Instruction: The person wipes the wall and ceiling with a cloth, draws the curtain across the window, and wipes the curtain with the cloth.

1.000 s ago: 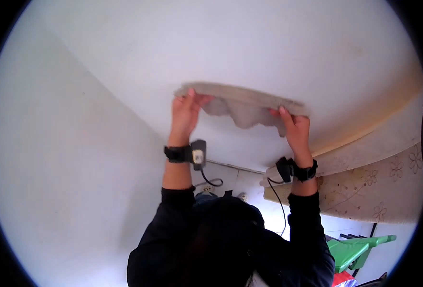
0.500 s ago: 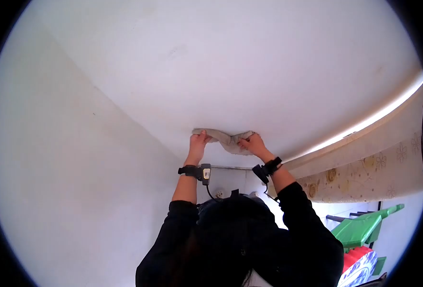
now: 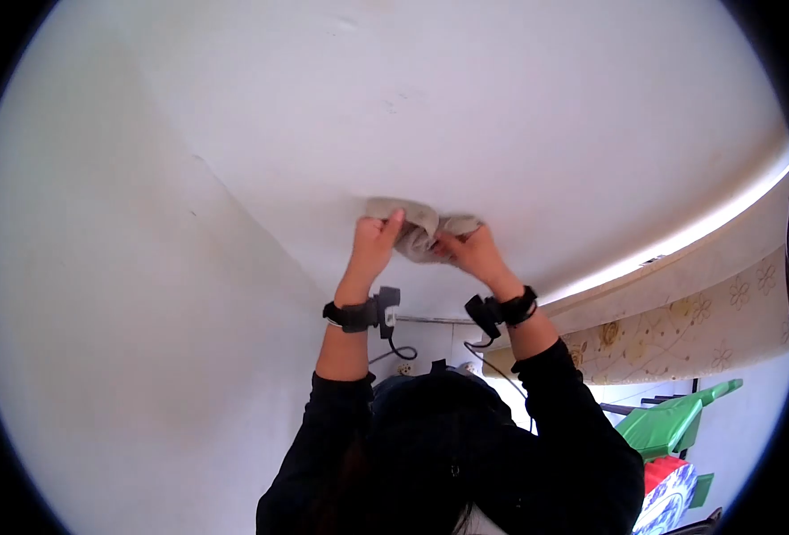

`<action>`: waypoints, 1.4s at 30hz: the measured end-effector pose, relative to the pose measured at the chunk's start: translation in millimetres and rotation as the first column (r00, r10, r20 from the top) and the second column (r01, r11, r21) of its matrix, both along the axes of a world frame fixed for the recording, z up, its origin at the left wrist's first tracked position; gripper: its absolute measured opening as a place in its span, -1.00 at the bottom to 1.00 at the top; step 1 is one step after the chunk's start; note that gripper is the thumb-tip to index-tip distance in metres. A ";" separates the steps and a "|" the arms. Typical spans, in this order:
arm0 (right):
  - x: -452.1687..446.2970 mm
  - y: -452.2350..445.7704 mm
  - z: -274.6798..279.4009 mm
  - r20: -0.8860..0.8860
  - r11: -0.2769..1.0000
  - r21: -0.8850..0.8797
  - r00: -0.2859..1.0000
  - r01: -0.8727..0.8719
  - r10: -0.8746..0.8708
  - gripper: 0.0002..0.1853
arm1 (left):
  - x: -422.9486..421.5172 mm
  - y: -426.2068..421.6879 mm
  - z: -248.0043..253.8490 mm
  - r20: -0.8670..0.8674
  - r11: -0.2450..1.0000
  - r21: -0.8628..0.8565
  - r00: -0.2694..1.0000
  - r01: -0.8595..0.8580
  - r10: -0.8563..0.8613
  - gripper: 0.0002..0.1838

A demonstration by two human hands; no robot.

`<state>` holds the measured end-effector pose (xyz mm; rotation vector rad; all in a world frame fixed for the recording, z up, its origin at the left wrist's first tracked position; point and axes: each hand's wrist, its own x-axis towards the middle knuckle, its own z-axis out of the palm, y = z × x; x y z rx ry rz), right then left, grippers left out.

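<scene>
A grey-beige cloth (image 3: 419,248), crumpled and partly folded, is stretched between my two hands in front of a white wall. My left hand (image 3: 377,239) pinches its left end, thumb up. On the other side my right hand (image 3: 475,253) is closed on the right part, its fingers partly hidden in the folds. Black straps with small dark devices and thin cables sit on both wrists. Whether the cloth touches the wall I cannot tell.
The white wall (image 3: 537,116) meets another wall at a corner on the left. A flower-patterned curtain (image 3: 680,321) hangs at the right beside a bright gap. Below it are a green plastic piece of furniture (image 3: 666,426) and a blue-and-white patterned round thing (image 3: 666,499).
Both hands and the cloth have moved up in the view. The cloth is more bunched and folded in the middle, and the left hand's thumb has shifted over it.
</scene>
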<state>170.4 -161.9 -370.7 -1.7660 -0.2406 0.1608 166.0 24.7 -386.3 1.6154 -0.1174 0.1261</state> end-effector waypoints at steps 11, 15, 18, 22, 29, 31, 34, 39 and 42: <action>-2.3 16.8 -114.9 0.300 0.826 -0.551 0.952 0.117 0.065 -0.78 | 5.5 1.7 -127.0 0.164 0.941 0.339 0.984 0.012 -0.072 -0.70; -2.8 6.0 -51.4 0.392 0.968 -0.204 0.919 0.143 -0.053 -0.81 | -12.1 10.8 -32.8 0.083 0.990 -0.137 0.996 0.024 -0.013 -0.69; -24.2 25.5 35.4 0.319 0.993 -0.020 0.942 0.115 -0.103 -0.82 | -26.7 40.6 21.3 0.190 0.962 -0.265 0.982 0.068 -0.017 -0.69; -25.2 43.0 39.9 0.293 0.984 0.166 0.950 0.060 -0.108 -0.83 | -36.1 59.3 21.9 0.236 0.964 -0.264 0.971 0.034 0.031 -0.70; -21.5 78.3 -72.3 0.311 0.873 -0.459 0.950 0.164 -0.015 -0.75 | -37.8 98.1 -97.9 -0.026 0.936 -0.264 0.972 -0.231 0.233 -0.67; -18.4 84.3 -106.0 0.170 0.798 -0.599 0.984 0.061 0.052 -0.67 | -33.2 100.7 -137.4 -0.085 0.908 -0.320 0.963 -0.270 0.256 -0.68; -19.5 79.3 -162.7 0.299 0.763 -0.619 0.954 0.185 0.011 -0.69 | -20.2 116.9 -211.2 -0.369 0.960 0.036 0.889 -0.279 0.272 -0.66; -14.1 47.9 -211.1 0.173 0.803 -0.583 0.984 0.125 -0.028 -0.68 | -49.9 93.0 -219.5 -0.506 0.946 -0.251 0.861 -0.205 0.052 -0.63; -16.7 35.4 -188.4 -0.076 0.839 -0.526 0.990 -0.139 0.117 -0.83 | -61.7 90.6 -197.1 -0.453 0.923 -0.340 0.892 -0.180 0.007 -0.63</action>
